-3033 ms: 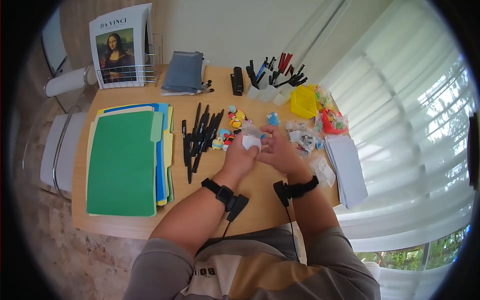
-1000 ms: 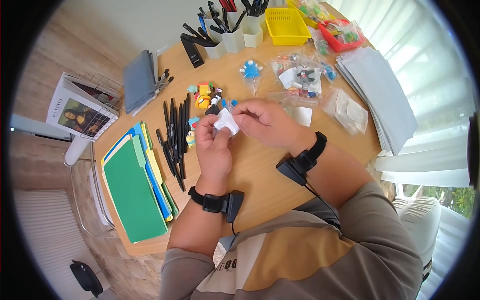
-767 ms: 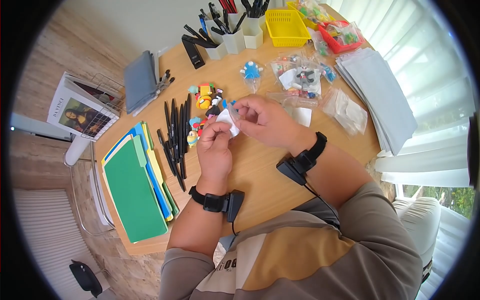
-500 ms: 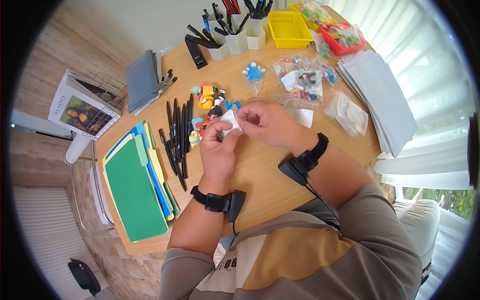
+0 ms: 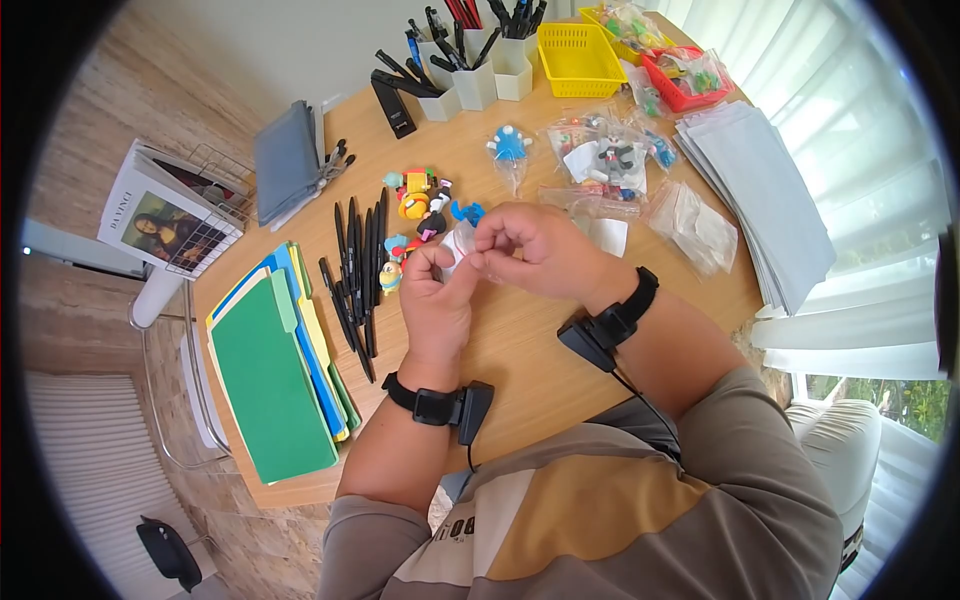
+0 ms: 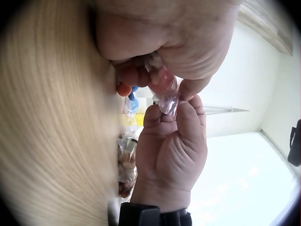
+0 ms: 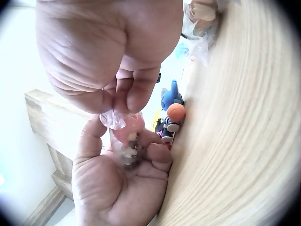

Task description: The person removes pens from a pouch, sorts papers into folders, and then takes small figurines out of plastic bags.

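Grip: left hand (image 7: 115,188) holds bagged pink-topped figure (image 7: 129,133), probably steadying it while right hand (image 5: 545,250) pinches the bag end (image 7: 113,119).

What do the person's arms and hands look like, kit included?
Left hand and right hand: no gloves. Short grey-brown sleeves. Each wrist has a black strap carrying a black, roughly wedge-shaped housing, with a thin black cable trailing from it. No legible markings on the wrist gear.
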`<move>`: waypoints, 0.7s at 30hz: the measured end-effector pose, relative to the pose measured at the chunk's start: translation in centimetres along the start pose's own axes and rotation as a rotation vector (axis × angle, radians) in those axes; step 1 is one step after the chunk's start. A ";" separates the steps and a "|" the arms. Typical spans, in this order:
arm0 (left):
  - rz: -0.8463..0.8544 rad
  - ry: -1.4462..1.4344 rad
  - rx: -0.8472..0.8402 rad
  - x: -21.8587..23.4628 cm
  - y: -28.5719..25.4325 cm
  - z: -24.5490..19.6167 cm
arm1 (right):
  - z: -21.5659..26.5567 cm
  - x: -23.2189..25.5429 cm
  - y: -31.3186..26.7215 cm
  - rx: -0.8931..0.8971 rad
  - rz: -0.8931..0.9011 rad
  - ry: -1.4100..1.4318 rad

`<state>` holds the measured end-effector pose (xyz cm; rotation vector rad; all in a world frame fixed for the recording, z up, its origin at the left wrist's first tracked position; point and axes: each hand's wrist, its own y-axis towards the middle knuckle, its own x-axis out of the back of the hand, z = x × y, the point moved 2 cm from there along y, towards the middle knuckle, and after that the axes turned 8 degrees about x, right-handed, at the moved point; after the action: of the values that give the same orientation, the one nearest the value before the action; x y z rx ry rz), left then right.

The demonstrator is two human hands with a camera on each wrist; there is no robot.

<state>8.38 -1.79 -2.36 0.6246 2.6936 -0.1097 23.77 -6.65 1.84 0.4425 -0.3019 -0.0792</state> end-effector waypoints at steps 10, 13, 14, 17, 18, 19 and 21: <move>-0.048 -0.019 0.035 0.1 -0.1 -0.3 | -0.9 0.3 -0.1 0.168 -0.138 -0.246; -0.046 -0.060 0.041 0.0 -0.1 -0.3 | -1.1 0.2 -0.1 0.163 -0.122 -0.262; -0.046 -0.066 0.035 0.0 -0.1 -0.3 | -1.0 0.1 -0.1 0.174 -0.132 -0.272; -0.054 -0.048 0.014 0.1 0.0 -0.2 | -0.4 0.1 -0.1 0.150 -0.118 -0.221; -0.054 -0.048 0.014 0.2 0.0 -0.1 | -0.5 0.1 -0.1 0.150 -0.118 -0.221; -0.054 -0.033 0.028 0.5 0.0 0.1 | -0.5 0.1 -0.1 0.204 -0.120 -0.212; -0.054 -0.018 0.041 0.5 -0.1 0.0 | -0.3 0.2 -0.1 0.260 -0.120 -0.203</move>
<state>7.96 -1.64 -2.58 0.5600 2.6977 -0.1845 24.04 -6.65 1.53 0.7131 -0.4879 -0.2046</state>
